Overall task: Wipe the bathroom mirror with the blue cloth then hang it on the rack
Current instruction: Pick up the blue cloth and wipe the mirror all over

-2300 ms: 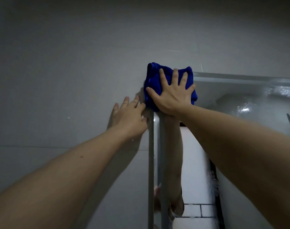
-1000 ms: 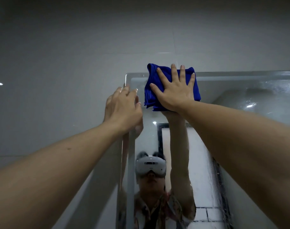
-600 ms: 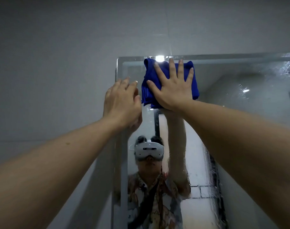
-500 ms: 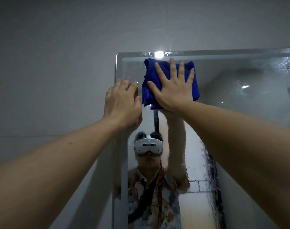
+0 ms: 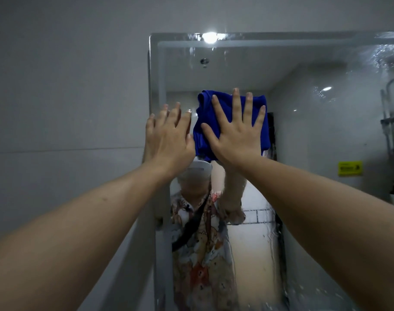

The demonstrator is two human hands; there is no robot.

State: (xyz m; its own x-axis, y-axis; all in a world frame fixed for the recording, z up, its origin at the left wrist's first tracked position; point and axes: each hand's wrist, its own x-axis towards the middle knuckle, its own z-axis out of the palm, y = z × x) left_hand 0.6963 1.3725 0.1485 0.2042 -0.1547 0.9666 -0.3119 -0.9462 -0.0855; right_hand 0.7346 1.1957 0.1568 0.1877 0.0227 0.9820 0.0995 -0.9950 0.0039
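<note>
So both arms are stretched up at the mirror [image 5: 303, 131] here. The right hand [image 5: 236, 135] is flat on the blue cloth [image 5: 205, 122], fingers straight and spread apart, palm pushing the cloth against the glass. It isn't gripping it at all, just pressing. The cloth is folded into a chunky wad and sits in the upper left part of the mirror, a bit below the top edge and just right of the left edge. You can see blue sticking out above the fingertips and on both sides of the hand.

The left hand [image 5: 169, 140] is right next to it, also flat, fingers straight and pretty much together. It rests over the mirror's left edge, where the glass meets the gray wall [image 5: 68, 97]. Its thumb side is just beside the cloth; can't tell if it actually touches it.

The glass looks wet, with streaks and droplets, mostly toward the upper right and running down the lower part. In the reflection there's a ceiling light [image 5: 209, 37] near the top, a yellow sticker [image 5: 350, 168] on the reflected wall at right, and some pipe fittings [image 5: 393, 135] at the far right edge. The person's patterned shirt [image 5: 202, 254] shows in the reflection below the hands.
</note>
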